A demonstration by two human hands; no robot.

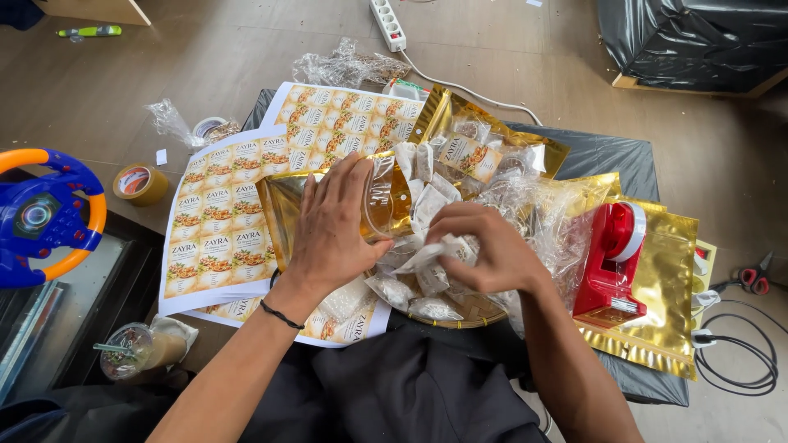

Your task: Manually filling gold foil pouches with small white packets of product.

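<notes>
My left hand holds a gold pouch with a clear front by its open mouth, over a low black-covered table. My right hand pinches a small white sachet just right of the pouch mouth. Below both hands lies a shallow woven tray heaped with several more small white sachets.
Sheets of printed labels lie left of the pouch. A stack of gold pouches and a red tape dispenser sit at right. Tape rolls, a power strip, scissors, a toy steering wheel and a drink cup lie around.
</notes>
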